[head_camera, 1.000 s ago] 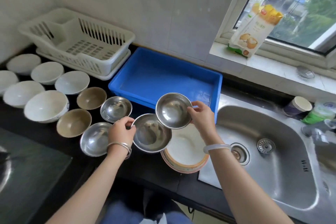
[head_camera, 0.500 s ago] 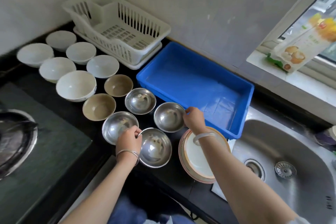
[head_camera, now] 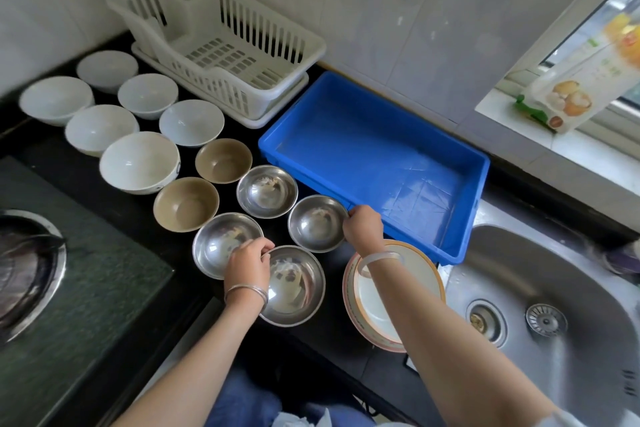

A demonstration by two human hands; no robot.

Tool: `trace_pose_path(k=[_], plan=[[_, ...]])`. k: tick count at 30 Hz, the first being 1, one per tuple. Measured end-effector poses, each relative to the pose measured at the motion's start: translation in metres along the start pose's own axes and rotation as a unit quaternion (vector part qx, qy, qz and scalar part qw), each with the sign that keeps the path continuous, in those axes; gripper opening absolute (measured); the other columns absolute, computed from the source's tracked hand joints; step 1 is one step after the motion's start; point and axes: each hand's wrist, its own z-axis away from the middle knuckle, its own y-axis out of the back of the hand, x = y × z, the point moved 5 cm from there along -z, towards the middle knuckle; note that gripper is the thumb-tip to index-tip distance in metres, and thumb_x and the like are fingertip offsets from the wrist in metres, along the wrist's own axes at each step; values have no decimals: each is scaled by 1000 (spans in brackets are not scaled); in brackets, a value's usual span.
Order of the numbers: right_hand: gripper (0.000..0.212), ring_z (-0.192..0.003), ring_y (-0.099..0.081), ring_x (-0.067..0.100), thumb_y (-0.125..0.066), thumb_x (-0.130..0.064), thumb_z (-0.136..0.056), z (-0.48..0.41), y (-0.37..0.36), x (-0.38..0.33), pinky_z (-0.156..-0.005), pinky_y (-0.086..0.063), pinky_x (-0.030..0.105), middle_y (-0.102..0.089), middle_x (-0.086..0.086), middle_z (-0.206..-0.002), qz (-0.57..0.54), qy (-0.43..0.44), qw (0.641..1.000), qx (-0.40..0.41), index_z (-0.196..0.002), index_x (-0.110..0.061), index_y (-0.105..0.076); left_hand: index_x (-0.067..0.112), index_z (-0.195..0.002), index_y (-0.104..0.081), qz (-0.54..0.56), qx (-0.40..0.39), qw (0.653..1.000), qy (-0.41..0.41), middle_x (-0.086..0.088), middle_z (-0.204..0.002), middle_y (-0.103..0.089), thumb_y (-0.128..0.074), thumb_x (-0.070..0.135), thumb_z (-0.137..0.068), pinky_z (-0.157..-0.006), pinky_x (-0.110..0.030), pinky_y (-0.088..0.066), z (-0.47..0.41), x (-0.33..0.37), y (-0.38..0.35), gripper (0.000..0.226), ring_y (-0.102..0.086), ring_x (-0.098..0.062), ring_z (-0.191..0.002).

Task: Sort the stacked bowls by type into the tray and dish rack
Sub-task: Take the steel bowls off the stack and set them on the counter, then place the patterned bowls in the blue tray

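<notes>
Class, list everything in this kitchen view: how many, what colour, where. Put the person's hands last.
white bowls: six, white, counter's left
brown bowls: two, tan, beside the white ones
steel bowls: four, silver, counter's middle
dish rack: one, white, against the wall
tray: one, blue, right of the rack
plates: stack, count unclear, white with orange rim, beside sink
sink: one, steel, far right
stove: one, dark, far left
carton: one, pale, window sill
left hand: one, pinching the nearest steel bowl rim
right hand: one, gripping the steel bowl by the tray
</notes>
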Motion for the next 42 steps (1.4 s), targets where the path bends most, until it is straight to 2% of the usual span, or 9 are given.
trace_pose_path(k=[6,15,18,20,22,25,28,35,42], plan=[[18,-75,-49,28,-41,0,-86,-2,0,-2,-63,-37,29,-55,13,-84,7,10,999,-33,-87,0,-59,13,-102,-68,-11,-3,1000,-14,-5,-100,-69,-54,2,-85,-83,-37,-48,-6,2,-7,24,-57,-26,-97],[22,-56,-38,17,-44,-11,-88,7,5,-9,-47,-27,27,-44,3,-63,16,60,997,-40,-66,-9,-42,17,-105,-67,-62,-17,997,-35,-5,-103,-68,-50,11,-90,-83,-35,-40,-9,1,-13,23,-47,-29,-102],[20,-61,-42,28,-42,-6,-85,16,17,-8,-49,-29,30,-45,6,-60,29,86,996,8,-65,-9,-43,17,-105,-68,-62,-17,997,-39,-5,-103,-68,-52,12,-90,-83,-35,-40,-9,2,-10,22,-48,-29,-101],[20,-79,-55,33,-43,-10,-90,23,32,-1,-62,-45,33,-63,10,-82,14,87,994,59,-89,-9,-63,16,-106,-67,-58,-10,997,-44,-6,-103,-68,-55,11,-88,-84,-35,-40,-10,7,-8,22,-49,-29,-100],[27,-87,-60,27,-45,-15,-94,29,47,16,-71,-50,34,-67,10,-106,0,65,992,104,-114,-14,-63,16,-105,-67,-53,-2,997,-57,-6,-102,-68,-56,11,-87,-84,-36,-41,-9,17,-6,22,-50,-30,-99],[28,-94,-61,27,-48,-14,-94,43,70,55,-69,-39,26,-66,10,-116,0,47,983,180,-119,-14,-61,15,-105,-66,-23,-15,995,-95,-6,-103,-67,-56,12,-87,-83,-39,-46,-4,39,-11,20,-53,-28,-97],[30,-103,-59,31,-50,-14,-91,59,81,102,-71,-41,32,-63,11,-119,23,11,976,218,-119,-12,-59,16,-110,-65,18,-76,990,-117,-2,-110,-64,-54,17,-89,-84,-35,-50,8,65,-30,23,-57,-21,-98],[26,-94,-62,29,-54,-24,-89,92,65,171,-68,-39,29,-70,9,-102,-41,-80,983,159,-112,-15,-63,17,-114,-58,-76,-254,955,-132,-5,-112,-61,-47,33,-92,-80,-32,-48,45,95,-90,30,-58,-20,-96],[20,-71,-57,28,-49,-23,-92,110,51,166,-60,-40,33,-64,9,-76,-76,-82,979,172,-89,-7,-61,10,-106,-58,-59,-241,962,-113,-7,-96,-62,-50,17,-89,-75,-35,-50,39,98,-91,19,-59,-24,-87]])
